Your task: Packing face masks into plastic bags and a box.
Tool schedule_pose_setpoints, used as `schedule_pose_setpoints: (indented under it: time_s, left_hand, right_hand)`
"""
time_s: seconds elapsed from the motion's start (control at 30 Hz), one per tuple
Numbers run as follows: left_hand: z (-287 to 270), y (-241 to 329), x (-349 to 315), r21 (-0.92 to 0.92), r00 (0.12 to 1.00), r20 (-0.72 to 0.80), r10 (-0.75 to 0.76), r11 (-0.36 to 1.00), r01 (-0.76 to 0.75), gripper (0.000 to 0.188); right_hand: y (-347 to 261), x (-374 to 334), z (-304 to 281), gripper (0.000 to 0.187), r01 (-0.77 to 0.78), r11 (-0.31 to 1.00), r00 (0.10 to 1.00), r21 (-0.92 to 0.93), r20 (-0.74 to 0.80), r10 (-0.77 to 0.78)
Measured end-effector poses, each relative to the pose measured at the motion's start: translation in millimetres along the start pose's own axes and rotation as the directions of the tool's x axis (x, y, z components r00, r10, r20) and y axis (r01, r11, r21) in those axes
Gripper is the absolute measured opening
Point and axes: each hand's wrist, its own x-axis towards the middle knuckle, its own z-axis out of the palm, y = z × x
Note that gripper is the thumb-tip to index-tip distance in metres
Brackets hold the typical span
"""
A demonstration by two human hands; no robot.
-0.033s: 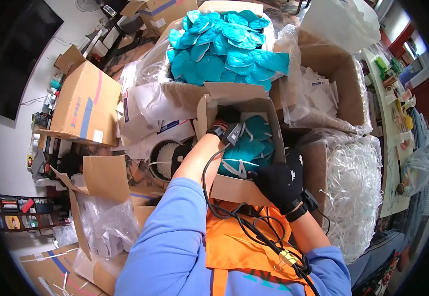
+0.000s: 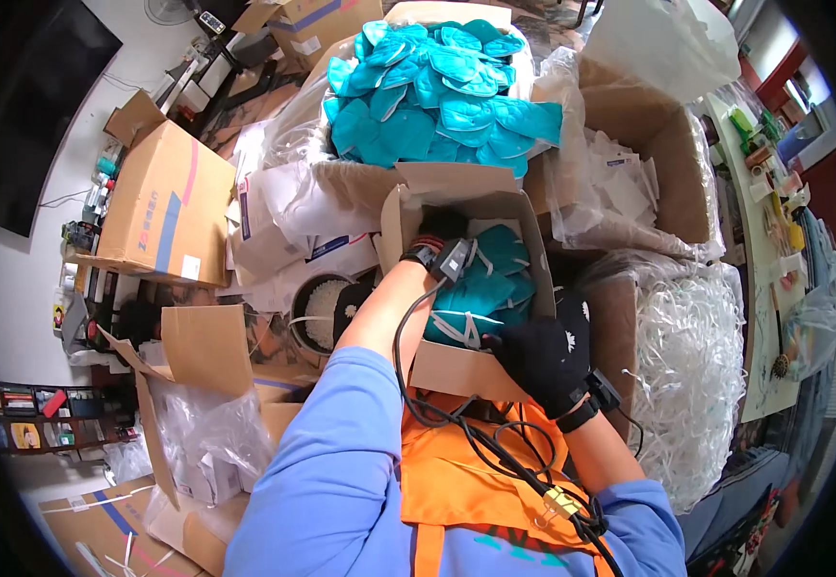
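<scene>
A small open cardboard box (image 2: 471, 370) stands in front of me, holding teal face masks (image 2: 481, 288) with white straps. Inside its far left part is my left hand (image 2: 444, 224), in a black glove; its fingers are hidden down there. My right hand (image 2: 541, 363), also black-gloved, grips the box at its near right corner, the thumb over the near wall. Beyond the box, a large lined carton is heaped with loose teal masks (image 2: 437, 91). Cables run from the devices on both wrists over my orange apron (image 2: 466, 462).
To the right, a carton overflows with thin white straps (image 2: 689, 375); behind it stands a plastic-lined carton (image 2: 663, 125) with white packets. A closed-sided carton (image 2: 163, 197) and an open one (image 2: 208, 351) are at left. A round bucket (image 2: 322, 313) with white contents sits beside my left forearm.
</scene>
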Motion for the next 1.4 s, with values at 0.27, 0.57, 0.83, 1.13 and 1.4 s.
schedule_pose_setpoints:
  time_s: [0.27,0.57,0.83,1.13,1.4]
  left_hand:
    - [7,-2,6,-0.027,0.983,0.184,-0.003,1.000,0.008,0.032]
    - [-9,6,-12,0.004,0.937,0.349,0.019,1.000,-0.021,0.034]
    - [-47,27,-28,0.031,0.958,0.286,0.029,0.999,-0.040,0.036]
    - [-130,66,-91,0.076,0.917,-0.258,0.304,0.953,-0.294,0.032]
    - [-148,66,-147,0.354,0.646,-0.465,0.605,0.796,-0.491,0.035]
  right_hand:
    - [9,-1,8,0.033,0.027,1.000,0.999,-0.009,-0.021,-0.027]
    - [11,-2,6,0.037,-0.032,0.997,0.997,0.073,-0.072,0.037]
    - [-1,-7,-14,0.035,-0.040,0.998,0.996,-0.043,-0.076,0.036]
    - [10,-18,-3,0.016,0.020,0.990,0.994,0.142,-0.111,-0.004]
    - [21,3,-79,0.012,0.141,0.607,0.897,0.782,-0.360,0.256]
